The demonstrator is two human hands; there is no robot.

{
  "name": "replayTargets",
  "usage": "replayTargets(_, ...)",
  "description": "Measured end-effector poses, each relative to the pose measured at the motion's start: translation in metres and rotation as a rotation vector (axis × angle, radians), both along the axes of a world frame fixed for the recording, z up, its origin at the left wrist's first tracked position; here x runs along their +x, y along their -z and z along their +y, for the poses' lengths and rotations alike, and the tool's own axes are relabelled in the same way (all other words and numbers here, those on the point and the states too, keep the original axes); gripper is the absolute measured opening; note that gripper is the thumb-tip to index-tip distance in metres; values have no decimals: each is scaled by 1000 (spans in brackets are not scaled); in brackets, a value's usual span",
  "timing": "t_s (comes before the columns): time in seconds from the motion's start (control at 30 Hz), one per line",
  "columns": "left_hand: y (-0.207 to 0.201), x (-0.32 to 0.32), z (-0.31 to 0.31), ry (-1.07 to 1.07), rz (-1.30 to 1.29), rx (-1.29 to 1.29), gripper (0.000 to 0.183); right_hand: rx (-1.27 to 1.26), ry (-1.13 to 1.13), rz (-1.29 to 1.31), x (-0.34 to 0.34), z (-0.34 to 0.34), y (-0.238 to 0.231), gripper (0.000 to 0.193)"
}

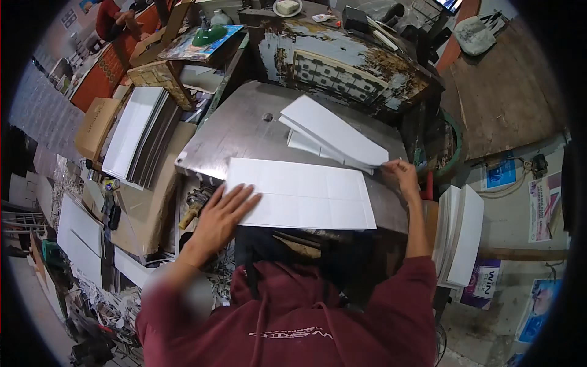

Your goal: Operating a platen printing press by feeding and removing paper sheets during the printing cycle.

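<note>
A white rectangular sheet (299, 196) with faint crease lines lies along the near edge of the grey metal table (235, 125). My left hand (229, 208) rests flat on its left end, fingers spread. Farther back and to the right are a few white sheets (333, 131), loosely overlapping, the top one bent upward. At their right corner my right hand (403, 175) pinches the edge between thumb and fingers. The undersides of those sheets are partly hidden.
Stacked white sheets (134, 131) stand on the left beside a cardboard box (98, 128). Another upright stack (461, 235) is at the right. A worn machine body (342, 61) rises behind the table. Paper scraps (116, 300) lie at lower left; a green lamp (209, 35) is at the back.
</note>
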State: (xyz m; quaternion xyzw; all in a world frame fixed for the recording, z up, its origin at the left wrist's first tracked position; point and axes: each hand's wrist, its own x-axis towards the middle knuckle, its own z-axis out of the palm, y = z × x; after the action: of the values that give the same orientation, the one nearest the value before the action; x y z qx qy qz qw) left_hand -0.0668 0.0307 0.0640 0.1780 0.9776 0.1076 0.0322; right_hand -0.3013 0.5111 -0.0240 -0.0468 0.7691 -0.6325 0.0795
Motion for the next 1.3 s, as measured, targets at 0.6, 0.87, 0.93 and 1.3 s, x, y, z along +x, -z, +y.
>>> replayTargets(0.6,114,-14,-375,-1496,78,-544,104,137,598,819,113,-17,-134,11)
replayTargets(0.87,96,-24,-395,-1290,-133,-542,121,427,500,647,206,15,-185,9)
replayTargets(0.93,65,-39,-369,-1309,-291,-642,120,479,430,574,213,-1,-198,8)
replayTargets(1.3,-10,-82,47,260,-460,676,86,237,411,156,168,-53,-179,12)
